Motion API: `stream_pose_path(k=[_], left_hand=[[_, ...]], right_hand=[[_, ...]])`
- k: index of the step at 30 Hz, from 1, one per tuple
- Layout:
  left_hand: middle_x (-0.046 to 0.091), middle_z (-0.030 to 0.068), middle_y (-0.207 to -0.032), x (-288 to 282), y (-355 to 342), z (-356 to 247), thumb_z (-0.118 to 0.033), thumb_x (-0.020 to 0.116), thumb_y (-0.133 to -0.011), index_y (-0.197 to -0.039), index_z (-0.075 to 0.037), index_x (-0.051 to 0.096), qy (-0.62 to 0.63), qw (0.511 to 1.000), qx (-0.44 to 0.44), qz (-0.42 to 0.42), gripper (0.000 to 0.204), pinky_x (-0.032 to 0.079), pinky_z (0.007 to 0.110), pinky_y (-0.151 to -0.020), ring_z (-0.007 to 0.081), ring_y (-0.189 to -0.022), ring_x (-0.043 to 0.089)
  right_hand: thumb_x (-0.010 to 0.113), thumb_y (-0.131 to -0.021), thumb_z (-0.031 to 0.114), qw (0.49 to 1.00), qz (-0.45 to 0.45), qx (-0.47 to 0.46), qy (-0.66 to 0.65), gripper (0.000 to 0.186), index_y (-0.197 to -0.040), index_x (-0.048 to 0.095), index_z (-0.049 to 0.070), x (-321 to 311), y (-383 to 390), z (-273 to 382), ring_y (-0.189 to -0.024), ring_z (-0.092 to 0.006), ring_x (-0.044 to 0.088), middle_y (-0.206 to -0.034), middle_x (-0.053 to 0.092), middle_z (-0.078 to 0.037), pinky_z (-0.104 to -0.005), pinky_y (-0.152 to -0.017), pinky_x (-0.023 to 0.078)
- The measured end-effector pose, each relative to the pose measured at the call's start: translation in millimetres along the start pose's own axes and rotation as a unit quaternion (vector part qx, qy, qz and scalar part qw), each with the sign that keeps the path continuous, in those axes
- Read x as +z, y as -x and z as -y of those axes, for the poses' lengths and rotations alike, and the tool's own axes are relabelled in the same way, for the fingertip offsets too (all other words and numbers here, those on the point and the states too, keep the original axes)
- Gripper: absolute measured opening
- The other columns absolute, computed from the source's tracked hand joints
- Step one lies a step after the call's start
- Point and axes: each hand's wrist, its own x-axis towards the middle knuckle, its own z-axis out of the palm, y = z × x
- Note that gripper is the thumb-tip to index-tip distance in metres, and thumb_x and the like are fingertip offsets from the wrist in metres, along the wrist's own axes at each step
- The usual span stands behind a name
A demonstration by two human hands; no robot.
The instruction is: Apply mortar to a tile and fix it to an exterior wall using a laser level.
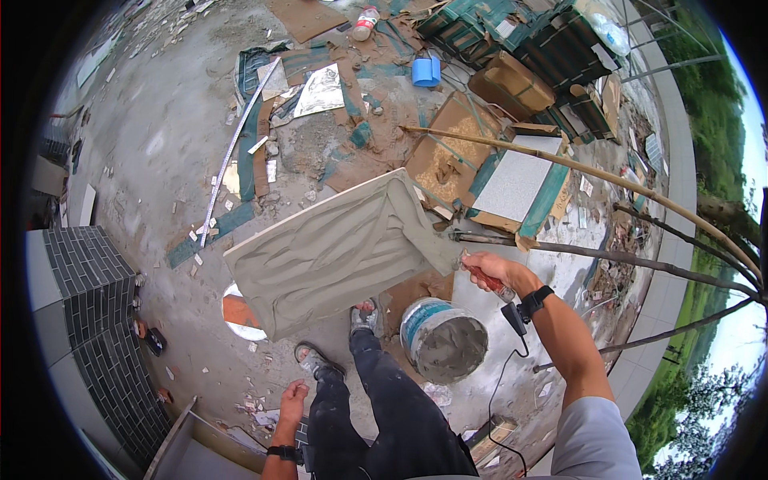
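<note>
A large rectangular tile (pixel 264 232) lies in front of me, its upper face spread with wet grey mortar (pixel 336 256) in wavy ridges. My right hand (pixel 500 270) is wrapped round the red handle of a trowel (pixel 488 280) at the tile's right corner. The blade merges with the mortar there and is hard to make out. Below that hand stands a white and blue bucket (pixel 411 326) holding grey mortar (pixel 452 346). My left hand (pixel 294 400) hangs near my left leg, fingers loosely curled, with nothing seen in it.
A bamboo pole (pixel 560 162) and darker poles (pixel 632 260) reach in from the right. Cardboard boxes (pixel 512 84) and a boxed pale tile (pixel 516 182) lie beyond. A long white strip (pixel 236 144) rests at far left, near a blue container (pixel 426 72). A dark-tiled pillar (pixel 88 264) stands left.
</note>
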Motion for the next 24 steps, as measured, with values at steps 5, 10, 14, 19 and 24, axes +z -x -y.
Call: stream_pose_path(k=[5,10,14,19,24], left_hand=[[0.064,0.0045,-0.095,-11,-8,-13,-0.019,0.060,-0.093,-0.124,-0.001,0.060,0.011,1.000,-0.011,-0.008,0.036,0.045,0.027,-0.083,0.0129,-0.088,0.057],[0.065,0.0066,-0.097,-4,-12,-28,-0.021,0.060,-0.094,-0.123,-0.001,0.060,-0.054,0.998,0.004,0.005,0.036,0.047,0.029,-0.083,0.0139,-0.091,0.059],[0.067,0.0096,-0.102,7,-12,-33,-0.023,0.060,-0.095,-0.123,0.000,0.059,-0.100,0.994,0.039,0.021,0.036,0.048,0.031,-0.087,0.0163,-0.096,0.061],[0.067,0.0100,-0.103,0,6,-19,-0.025,0.060,-0.095,-0.123,-0.001,0.059,-0.060,0.995,0.063,0.053,0.037,0.048,0.031,-0.088,0.0164,-0.096,0.060],[0.066,0.0094,-0.105,-60,26,48,-0.022,0.058,-0.096,-0.126,0.000,0.057,-0.014,0.999,0.023,0.028,0.037,0.046,0.030,-0.090,0.0168,-0.099,0.060]], right_hand=[[0.048,-0.100,0.040,0.993,0.000,-0.004,-0.115,0.032,-0.099,0.051,0.007,22,11,-67,-0.042,-0.0129,0.048,-0.062,0.053,-0.004,-0.0280,-0.037,0.040],[0.045,-0.101,0.043,0.941,0.026,-0.001,-0.337,0.035,-0.108,0.053,0.009,81,7,-117,-0.046,-0.0126,0.047,-0.067,0.055,-0.003,-0.0282,-0.042,0.041],[0.045,-0.100,0.046,0.901,0.101,-0.034,-0.421,0.036,-0.105,0.057,0.013,158,-15,-127,-0.049,-0.0103,0.045,-0.068,0.055,-0.001,-0.0271,-0.046,0.038],[0.047,-0.099,0.045,0.899,0.134,-0.013,-0.417,0.036,-0.106,0.055,0.011,267,-37,-129,-0.050,-0.0124,0.046,-0.069,0.054,-0.002,-0.0302,-0.046,0.039],[0.047,-0.099,0.045,0.894,0.178,-0.016,-0.410,0.036,-0.107,0.054,0.011,354,-49,-131,-0.049,-0.0128,0.046,-0.069,0.054,-0.002,-0.0298,-0.047,0.039]])
